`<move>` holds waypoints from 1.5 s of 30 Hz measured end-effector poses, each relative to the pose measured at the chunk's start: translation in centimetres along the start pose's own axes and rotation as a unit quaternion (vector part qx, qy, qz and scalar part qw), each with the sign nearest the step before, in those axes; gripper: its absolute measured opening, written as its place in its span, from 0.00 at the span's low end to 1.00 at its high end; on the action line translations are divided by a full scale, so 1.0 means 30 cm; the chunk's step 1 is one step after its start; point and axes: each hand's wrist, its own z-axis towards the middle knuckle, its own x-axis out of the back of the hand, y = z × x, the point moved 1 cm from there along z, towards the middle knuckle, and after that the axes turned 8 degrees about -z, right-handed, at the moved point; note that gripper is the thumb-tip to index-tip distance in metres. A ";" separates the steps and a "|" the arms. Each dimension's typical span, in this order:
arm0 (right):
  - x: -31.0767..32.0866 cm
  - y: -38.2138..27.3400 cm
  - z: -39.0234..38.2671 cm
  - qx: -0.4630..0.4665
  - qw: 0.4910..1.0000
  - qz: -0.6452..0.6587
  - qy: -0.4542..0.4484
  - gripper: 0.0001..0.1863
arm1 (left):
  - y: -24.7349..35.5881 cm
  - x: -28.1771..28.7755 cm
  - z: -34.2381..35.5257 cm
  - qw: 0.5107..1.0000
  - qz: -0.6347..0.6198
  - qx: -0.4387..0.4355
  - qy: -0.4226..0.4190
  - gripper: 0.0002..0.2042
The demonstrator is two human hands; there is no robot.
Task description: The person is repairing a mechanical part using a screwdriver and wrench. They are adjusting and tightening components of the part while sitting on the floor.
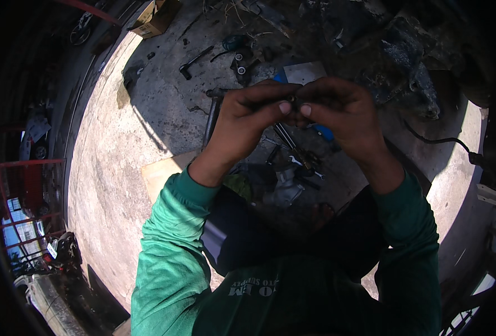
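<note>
My left hand (253, 109) and my right hand (340, 106) meet in front of me, thumbs nearly tip to tip. Between their fingers is a small dark piece (292, 99), too shadowed to make out its kind. Both hands are closed around it. Under them lie long shiny metal rods (284, 135) and open-end wrenches (295, 161). A grey cast metal part (286, 187) sits nearer to my legs. Beside my left wrist is a dark hammer-like tool (211, 115). Just beyond the hands lies a flat silver plate (305, 73) next to something blue.
A dark T-shaped tool (194, 63) and oily metal parts (239, 64) lie on the stained concrete floor. At the far left stands a cardboard box (155, 19). A cardboard sheet (161, 172) is left of my knees. A dark hose (438, 139) curves across the right.
</note>
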 end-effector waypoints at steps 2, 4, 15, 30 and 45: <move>-0.003 -0.006 -0.003 0.013 1.000 -0.016 0.005 0.10 | 0.000 -0.003 -0.002 1.000 -0.011 0.006 0.003 0.14; -0.009 -0.013 -0.005 0.024 0.999 -0.023 0.009 0.09 | -0.003 -0.010 -0.004 0.999 -0.031 0.011 0.011 0.15; -0.021 -0.018 -0.012 0.074 0.994 -0.075 0.025 0.08 | -0.007 -0.025 -0.025 0.999 0.031 0.026 0.030 0.18; -0.034 -0.057 -0.021 0.157 0.952 -0.260 0.040 0.10 | -0.003 -0.007 -0.043 0.993 -0.064 0.100 0.028 0.19; -0.018 -0.044 -0.025 0.021 0.986 -0.164 0.017 0.09 | 0.018 -0.014 -0.044 0.994 0.017 0.109 0.006 0.14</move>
